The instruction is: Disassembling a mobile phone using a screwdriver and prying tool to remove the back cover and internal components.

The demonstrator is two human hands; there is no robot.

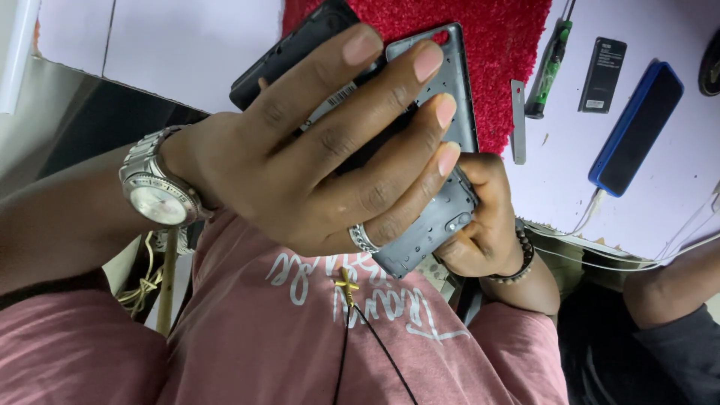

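We clasp the opened grey phone frame (442,187) in both hands, left (322,150) and right (484,225); its black part (292,45) remains unseated above it.

The person wears a faded pink T-shirt (247,337) with white script lettering across the chest. A silver metal wristwatch (159,196) with a pale round dial sits on one wrist, a silver ring (363,238) on a finger, a dark beaded bracelet (520,260) on the other wrist. A small gold cross (346,285) hangs on a black cord.
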